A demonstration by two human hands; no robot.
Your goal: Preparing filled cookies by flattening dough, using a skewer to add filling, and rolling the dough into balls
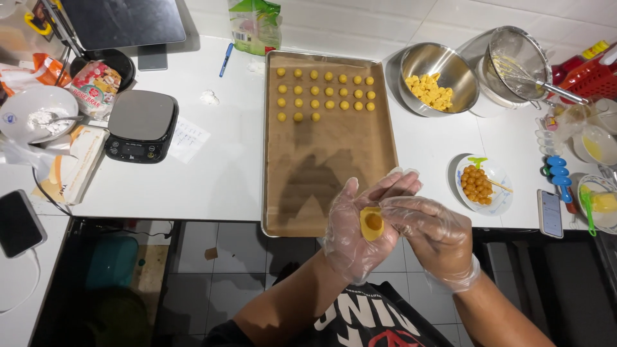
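gloved hands [392, 228] cupped around dough [371, 223]

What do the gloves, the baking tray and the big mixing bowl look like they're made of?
The gloves on the left hand and right hand look like thin clear plastic film: wrinkled, glossy and see-through. The baking tray seems to be metal with a shiny raised rim, lined with matte brown paper. The mixing bowl looks like stainless steel, given its bright, mirror-like inside.
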